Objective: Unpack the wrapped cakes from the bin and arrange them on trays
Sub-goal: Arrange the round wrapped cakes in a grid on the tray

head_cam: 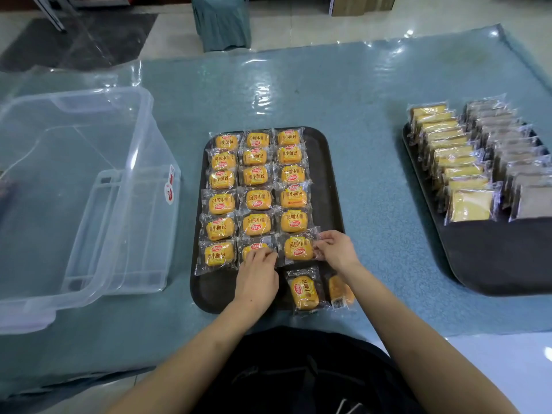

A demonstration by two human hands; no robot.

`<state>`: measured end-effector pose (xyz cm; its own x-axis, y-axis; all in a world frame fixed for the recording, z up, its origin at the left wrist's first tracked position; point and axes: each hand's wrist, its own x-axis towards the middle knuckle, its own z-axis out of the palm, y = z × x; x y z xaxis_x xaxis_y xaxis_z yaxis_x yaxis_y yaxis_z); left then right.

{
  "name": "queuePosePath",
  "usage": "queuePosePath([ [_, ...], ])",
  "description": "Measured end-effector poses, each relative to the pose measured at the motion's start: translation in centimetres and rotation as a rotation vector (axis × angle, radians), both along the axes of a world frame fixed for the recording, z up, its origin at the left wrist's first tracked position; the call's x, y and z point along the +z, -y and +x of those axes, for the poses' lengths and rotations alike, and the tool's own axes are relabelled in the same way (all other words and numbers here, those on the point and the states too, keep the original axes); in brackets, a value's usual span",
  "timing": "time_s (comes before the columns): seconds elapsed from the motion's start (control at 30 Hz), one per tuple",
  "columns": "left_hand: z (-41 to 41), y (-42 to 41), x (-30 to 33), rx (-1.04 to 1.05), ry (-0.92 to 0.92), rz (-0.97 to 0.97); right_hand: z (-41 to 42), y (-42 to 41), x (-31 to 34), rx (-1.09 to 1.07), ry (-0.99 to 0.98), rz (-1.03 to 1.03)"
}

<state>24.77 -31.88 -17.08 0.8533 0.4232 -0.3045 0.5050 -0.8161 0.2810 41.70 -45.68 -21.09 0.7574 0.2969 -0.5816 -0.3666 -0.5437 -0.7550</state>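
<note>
A dark tray (325, 180) in front of me holds three columns of yellow wrapped cakes in clear wrappers. My left hand (258, 279) rests on the nearest cake of the middle column (254, 248), fingers curled over its wrapper. My right hand (336, 249) pinches the right wrapper edge of the nearest cake of the right column (297, 248). Two more cakes lie loose at the tray's near end: one (304, 292) upright on its side, the other (340, 289) partly behind my right forearm. The clear plastic bin (89, 186) at the left looks empty.
A second dark tray (490, 264) at the right carries two rows of overlapping flat wrapped cakes, yellow (469, 204) and brownish (534, 201). The table has a blue cloth under clear plastic film. A covered stool (221, 22) stands beyond the far edge.
</note>
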Motion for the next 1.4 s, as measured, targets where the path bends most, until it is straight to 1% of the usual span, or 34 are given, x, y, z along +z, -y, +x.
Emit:
queuePosePath([
  [0.2,0.3,0.1,0.4,-0.066,-0.014,0.035,-0.2,0.0,-0.2,0.034,0.016,-0.058],
  [0.43,1.1,0.7,0.7,-0.172,-0.064,0.057,-0.5,0.1,0.5,0.148,0.198,-0.183],
  [0.57,1.1,0.7,0.7,-0.174,-0.089,0.048,-0.6,0.4,0.9,0.193,0.256,-0.214],
  [0.7,1.1,0.7,1.0,-0.178,-0.100,0.042,-0.7,0.6,1.1,0.271,0.416,-0.228],
  [0.83,1.3,0.8,1.0,-0.186,-0.104,0.034,-1.3,0.8,0.5,0.459,0.670,-0.156],
  [0.9,1.4,0.7,0.8,-0.194,-0.114,0.036,-1.5,0.7,0.2,0.554,0.728,-0.146],
  [1.0,1.5,0.7,0.5,-0.207,-0.135,0.042,-1.8,0.6,0.0,0.629,0.719,-0.174],
  [1.4,1.8,0.7,0.4,-0.219,-0.157,0.071,-1.8,0.6,0.1,0.607,0.623,-0.189],
])
